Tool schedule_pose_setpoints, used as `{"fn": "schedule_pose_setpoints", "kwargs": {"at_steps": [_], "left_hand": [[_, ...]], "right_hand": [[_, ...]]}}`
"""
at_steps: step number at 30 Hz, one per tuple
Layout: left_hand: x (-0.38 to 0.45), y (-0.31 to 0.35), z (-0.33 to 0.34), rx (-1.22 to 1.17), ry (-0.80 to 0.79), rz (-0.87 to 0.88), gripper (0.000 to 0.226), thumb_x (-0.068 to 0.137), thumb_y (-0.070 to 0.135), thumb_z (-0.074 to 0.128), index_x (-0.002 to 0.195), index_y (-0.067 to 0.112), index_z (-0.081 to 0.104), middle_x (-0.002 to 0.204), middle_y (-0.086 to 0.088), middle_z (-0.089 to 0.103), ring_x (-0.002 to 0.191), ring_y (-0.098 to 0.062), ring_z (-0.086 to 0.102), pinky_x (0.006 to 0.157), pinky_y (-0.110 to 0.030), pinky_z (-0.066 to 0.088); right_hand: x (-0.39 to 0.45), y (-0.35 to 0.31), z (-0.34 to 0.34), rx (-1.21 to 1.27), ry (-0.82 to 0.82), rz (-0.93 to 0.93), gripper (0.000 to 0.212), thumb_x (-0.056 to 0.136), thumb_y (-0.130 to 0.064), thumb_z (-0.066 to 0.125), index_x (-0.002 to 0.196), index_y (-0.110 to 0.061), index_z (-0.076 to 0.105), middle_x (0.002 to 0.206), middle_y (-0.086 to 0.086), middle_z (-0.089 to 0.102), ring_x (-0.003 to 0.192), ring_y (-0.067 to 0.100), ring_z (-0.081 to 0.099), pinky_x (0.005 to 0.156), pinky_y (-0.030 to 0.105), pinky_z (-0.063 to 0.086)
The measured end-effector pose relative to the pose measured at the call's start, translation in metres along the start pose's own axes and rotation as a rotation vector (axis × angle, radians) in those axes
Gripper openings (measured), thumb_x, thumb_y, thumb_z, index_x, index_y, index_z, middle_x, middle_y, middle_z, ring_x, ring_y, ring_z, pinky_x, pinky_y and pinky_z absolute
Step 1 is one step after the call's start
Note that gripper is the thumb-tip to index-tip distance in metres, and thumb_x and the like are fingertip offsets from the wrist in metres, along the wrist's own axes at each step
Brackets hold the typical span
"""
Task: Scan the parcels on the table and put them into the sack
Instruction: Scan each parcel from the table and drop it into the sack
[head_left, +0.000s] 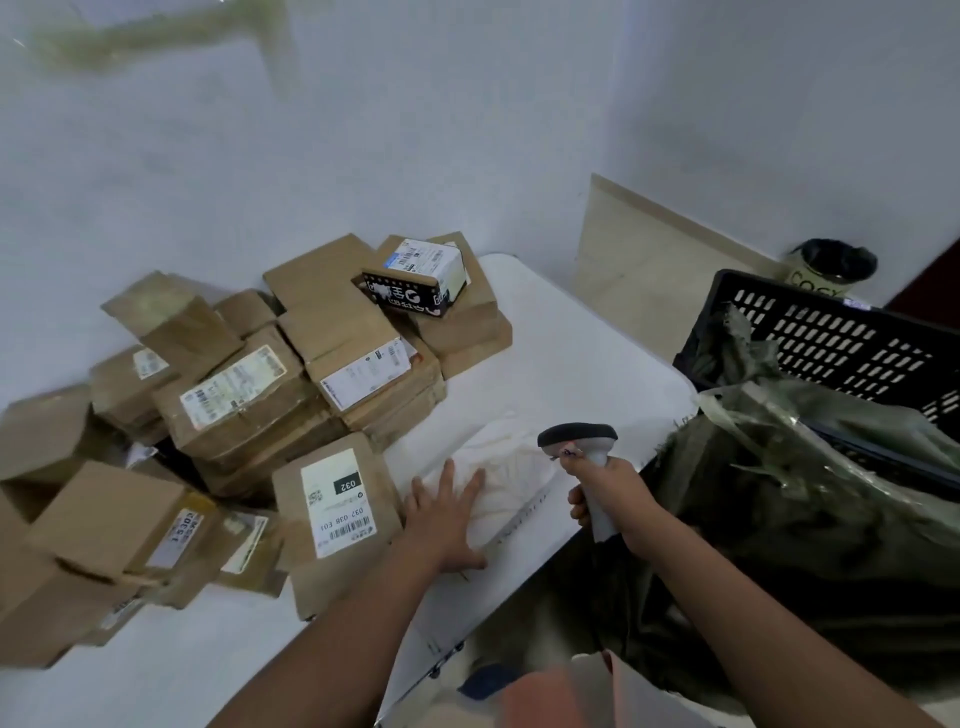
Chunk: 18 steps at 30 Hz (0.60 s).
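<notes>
On the white table (545, 332), near edge: flat white poly-bag parcel (511, 475), lying between the two hands. Long axis running from the near left toward the far right, roughly along the table edge. Printed strip visible along its near right border; barcode not legible from this view.

Left hand (449, 514): fingers straight and spread, palm down, pressing on the left end of the white parcel. Nothing gripped.

Right hand (605, 491): fingers wrapped round the handle of the scanner (584, 452), head of the scanner pointing left and down over the right part of the parcel. Right hand nearer to the sack, left hand nearer to the remaining stock.

Sack (810, 514): dark green, mouth open, hanging just right of the table edge, in front of a black slotted crate (831, 338). Lies directly right of the parcel, beyond the scanner hand.

Remaining stock: pile of brown cardboard boxes (244, 395) at far left, with a labelled brown envelope (337, 509) touching or just beside the left hand.

Probable step: scan of the white parcel, then transfer rightward into the sack. Transfer likely by left hand, crossing under or in front of the scanner.
</notes>
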<state>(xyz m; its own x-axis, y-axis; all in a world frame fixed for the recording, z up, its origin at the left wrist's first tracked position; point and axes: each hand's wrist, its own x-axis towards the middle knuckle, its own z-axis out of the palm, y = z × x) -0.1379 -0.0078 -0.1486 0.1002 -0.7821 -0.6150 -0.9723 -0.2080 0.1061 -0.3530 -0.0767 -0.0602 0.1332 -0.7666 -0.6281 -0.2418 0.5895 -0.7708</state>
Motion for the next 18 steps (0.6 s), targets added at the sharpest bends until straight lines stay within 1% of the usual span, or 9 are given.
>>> {"fn": "schedule_pose_setpoints", "kwargs": {"at_steps": [4, 6, 7, 9, 11, 13, 15, 17, 18], "left_hand": [[0.009, -0.011, -0.030, -0.189, -0.049, 0.072, 0.117, 0.073, 0.065, 0.071, 0.152, 0.046, -0.013, 0.164, -0.002, -0.018, 0.148, -0.046, -0.001, 0.119, -0.054, 0.006], [0.011, -0.023, -0.050, -0.383, -0.092, 0.161, 0.107, 0.082, 0.056, 0.070, 0.157, 0.034, -0.004, 0.165, -0.002, -0.002, 0.151, -0.030, 0.007, 0.121, -0.040, 0.011], [0.012, -0.031, -0.059, -0.514, -0.118, 0.176, 0.098, 0.087, 0.049, 0.069, 0.158, 0.031, 0.004, 0.164, -0.002, 0.010, 0.149, -0.025, 0.017, 0.120, -0.034, 0.017], [0.013, -0.048, -0.070, -0.775, -0.098, 0.130, 0.077, 0.092, 0.039, 0.066, 0.153, 0.040, 0.020, 0.156, 0.000, 0.036, 0.136, -0.023, 0.043, 0.114, -0.035, 0.034], [0.015, -0.058, -0.073, -0.862, 0.040, 0.108, 0.062, 0.100, 0.024, 0.054, 0.147, 0.051, 0.025, 0.146, 0.001, 0.047, 0.119, -0.022, 0.056, 0.101, -0.035, 0.047], [0.014, -0.056, -0.072, -0.770, 0.163, 0.121, 0.051, 0.104, 0.017, 0.041, 0.141, 0.052, 0.034, 0.148, 0.002, 0.043, 0.123, -0.024, 0.052, 0.094, -0.030, 0.046], [0.014, -0.048, -0.065, -0.603, 0.216, 0.130, 0.045, 0.103, 0.031, 0.045, 0.142, 0.050, 0.033, 0.156, -0.002, 0.032, 0.136, -0.026, 0.039, 0.106, -0.033, 0.039], [0.013, -0.040, -0.054, -0.478, 0.202, 0.083, 0.069, 0.090, 0.053, 0.059, 0.147, 0.051, 0.020, 0.159, -0.006, 0.020, 0.140, -0.032, 0.033, 0.111, -0.045, 0.038], [0.012, -0.038, -0.049, -0.460, 0.200, 0.042, 0.081, 0.084, 0.055, 0.064, 0.148, 0.051, 0.015, 0.158, -0.006, 0.017, 0.138, -0.034, 0.032, 0.109, -0.047, 0.040]], "right_hand": [[0.000, -0.002, 0.001, 0.024, 0.032, 0.018, 0.027, 0.094, -0.028, 0.064, 0.095, -0.002, 0.058, 0.064, 0.013, 0.061, 0.051, 0.022, 0.057, 0.049, 0.028, 0.047], [0.001, -0.003, 0.001, 0.056, 0.044, 0.020, 0.027, 0.093, -0.026, 0.064, 0.096, 0.000, 0.057, 0.064, 0.013, 0.060, 0.049, 0.022, 0.056, 0.046, 0.026, 0.045], [0.001, -0.003, 0.001, 0.070, 0.050, 0.021, 0.027, 0.093, -0.025, 0.064, 0.096, 0.000, 0.057, 0.064, 0.013, 0.059, 0.048, 0.022, 0.055, 0.045, 0.026, 0.045], [0.001, -0.003, 0.001, 0.085, 0.058, 0.022, 0.025, 0.093, -0.025, 0.065, 0.096, -0.001, 0.058, 0.064, 0.013, 0.059, 0.048, 0.022, 0.055, 0.045, 0.026, 0.044], [0.002, -0.002, 0.002, 0.090, 0.059, 0.020, 0.024, 0.093, -0.025, 0.065, 0.095, -0.001, 0.059, 0.064, 0.013, 0.059, 0.048, 0.022, 0.056, 0.047, 0.027, 0.045], [0.002, 0.000, 0.004, 0.093, 0.056, 0.021, 0.024, 0.093, -0.025, 0.065, 0.095, -0.002, 0.059, 0.064, 0.013, 0.060, 0.049, 0.022, 0.057, 0.048, 0.027, 0.045], [0.001, 0.001, 0.004, 0.089, 0.049, 0.021, 0.023, 0.093, -0.025, 0.065, 0.094, -0.003, 0.058, 0.065, 0.013, 0.060, 0.049, 0.021, 0.057, 0.048, 0.028, 0.046], [0.000, 0.000, 0.004, 0.080, 0.038, 0.019, 0.021, 0.093, -0.024, 0.064, 0.094, -0.003, 0.058, 0.065, 0.013, 0.060, 0.049, 0.021, 0.056, 0.048, 0.027, 0.046], [-0.001, -0.001, 0.003, 0.073, 0.036, 0.015, 0.021, 0.093, -0.024, 0.064, 0.094, -0.003, 0.058, 0.065, 0.013, 0.060, 0.049, 0.021, 0.056, 0.048, 0.027, 0.046]]}}
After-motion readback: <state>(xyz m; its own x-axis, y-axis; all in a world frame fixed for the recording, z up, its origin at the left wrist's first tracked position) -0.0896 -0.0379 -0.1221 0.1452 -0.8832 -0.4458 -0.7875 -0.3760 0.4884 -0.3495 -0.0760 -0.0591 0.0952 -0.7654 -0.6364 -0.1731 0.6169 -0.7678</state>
